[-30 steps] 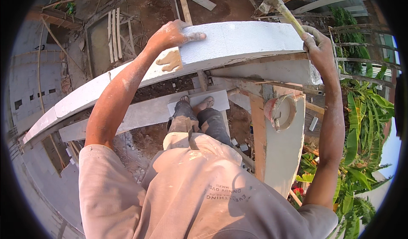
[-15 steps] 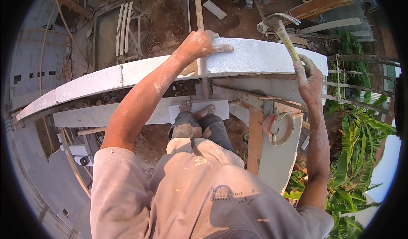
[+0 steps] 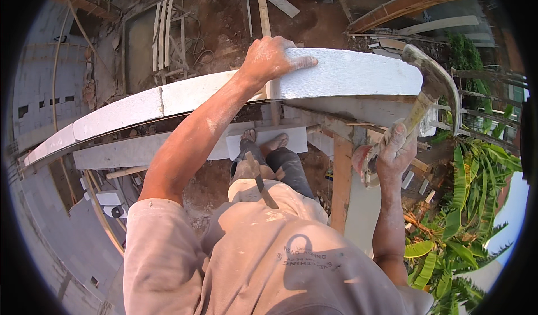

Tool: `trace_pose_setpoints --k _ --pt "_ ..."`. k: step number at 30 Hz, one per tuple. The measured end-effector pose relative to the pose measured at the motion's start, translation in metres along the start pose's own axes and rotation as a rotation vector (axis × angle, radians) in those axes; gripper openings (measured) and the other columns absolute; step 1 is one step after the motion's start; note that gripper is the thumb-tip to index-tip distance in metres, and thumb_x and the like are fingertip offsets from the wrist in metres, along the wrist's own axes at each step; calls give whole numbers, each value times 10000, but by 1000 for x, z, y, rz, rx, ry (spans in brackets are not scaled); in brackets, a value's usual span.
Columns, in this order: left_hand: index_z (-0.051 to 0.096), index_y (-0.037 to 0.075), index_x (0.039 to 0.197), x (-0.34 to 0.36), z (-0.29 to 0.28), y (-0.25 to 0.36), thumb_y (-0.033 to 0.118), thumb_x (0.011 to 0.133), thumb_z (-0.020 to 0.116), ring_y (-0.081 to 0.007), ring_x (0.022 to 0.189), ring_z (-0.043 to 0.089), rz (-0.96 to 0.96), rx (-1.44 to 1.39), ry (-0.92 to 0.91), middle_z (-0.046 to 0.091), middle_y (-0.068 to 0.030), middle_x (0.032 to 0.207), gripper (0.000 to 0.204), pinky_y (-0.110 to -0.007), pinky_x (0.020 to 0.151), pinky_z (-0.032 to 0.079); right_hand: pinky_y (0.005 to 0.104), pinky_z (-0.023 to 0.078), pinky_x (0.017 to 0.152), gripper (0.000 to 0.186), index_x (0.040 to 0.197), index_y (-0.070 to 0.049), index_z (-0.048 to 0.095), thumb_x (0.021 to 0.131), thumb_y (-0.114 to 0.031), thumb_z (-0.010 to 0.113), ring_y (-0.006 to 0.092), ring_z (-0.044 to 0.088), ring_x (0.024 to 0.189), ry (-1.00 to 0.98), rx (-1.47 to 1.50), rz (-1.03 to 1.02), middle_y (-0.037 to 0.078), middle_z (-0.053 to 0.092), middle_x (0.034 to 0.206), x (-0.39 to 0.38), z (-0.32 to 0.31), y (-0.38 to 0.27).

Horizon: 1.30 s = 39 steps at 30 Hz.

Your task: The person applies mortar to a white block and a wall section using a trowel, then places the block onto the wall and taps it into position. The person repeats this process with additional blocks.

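Note:
My left hand (image 3: 269, 62) lies over the top of a white block (image 3: 358, 75) in a wall course. Its thumb stretches along the upper face, and the fingers curl over the far edge beside a wooden pole (image 3: 261, 7). In my right hand (image 3: 397, 152) is a hammer (image 3: 420, 113), gripped by its pale, dusty handle. The hammer's head, with a long curved claw, is at the right end of the block. Whether the head touches the block, I cannot tell. Several more white blocks (image 3: 120, 113) continue the row to the left.
My bare feet rest on a pale board (image 3: 297, 138) low behind the wall. A red-rimmed mortar pan (image 3: 361, 162) is partly behind my right hand. Leafy plants (image 3: 462, 175) and a pole railing stand at the right. Beyond the wall, planks (image 3: 162, 35) lie on reddish ground.
My right hand has swung the hammer down and closer, from above the block to its right end. My left hand stays on the block, shifted slightly to the right.

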<state>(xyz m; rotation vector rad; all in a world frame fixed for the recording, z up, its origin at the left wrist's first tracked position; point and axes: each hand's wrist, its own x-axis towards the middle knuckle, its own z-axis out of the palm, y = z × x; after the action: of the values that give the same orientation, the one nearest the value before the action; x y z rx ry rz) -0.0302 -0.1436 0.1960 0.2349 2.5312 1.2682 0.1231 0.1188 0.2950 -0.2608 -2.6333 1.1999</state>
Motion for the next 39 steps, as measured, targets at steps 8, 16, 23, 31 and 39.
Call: trace_pose_setpoints --k 8,16,23,31,39 --pt "747 -47 934 -4 1 7 762 708 678 -361 735 723 -4 123 55 696 -208 711 843 -452 706 584 442 443 639 251 1056 -4 546 1020 -247 493 374 570 667 -348 -336 166 178 575 723 4 1 7" --pt "749 -10 978 -4 8 1 717 738 682 -348 737 723 7 27 78 706 -200 735 768 -446 706 576 379 417 588 226 1075 8 531 1032 -209 485 238 504 613 -47 -263 -123 101 512 717 -12 21 10" --pt "728 11 1019 -12 4 18 620 758 736 -309 757 722 -49 -7 58 722 -182 798 663 -420 762 551 600 464 690 258 1041 18 469 991 -232 512 532 608 804 -314 -326 219 325 621 766 -25 36 28" --pt "717 54 1108 -19 8 17 597 709 785 -312 1028 673 64 54 260 680 -200 1119 677 -416 893 509 538 470 763 276 1043 20 548 973 -246 541 476 630 859 -426 -382 143 286 652 853 28 -9 -14" --pt "685 151 1232 -27 63 46 483 878 632 -404 1345 415 476 440 416 522 -180 1401 489 -591 1130 262 446 502 783 362 1288 -78 580 1005 -298 528 355 674 875 -469 -429 -434 197 693 957 114 40 -140"
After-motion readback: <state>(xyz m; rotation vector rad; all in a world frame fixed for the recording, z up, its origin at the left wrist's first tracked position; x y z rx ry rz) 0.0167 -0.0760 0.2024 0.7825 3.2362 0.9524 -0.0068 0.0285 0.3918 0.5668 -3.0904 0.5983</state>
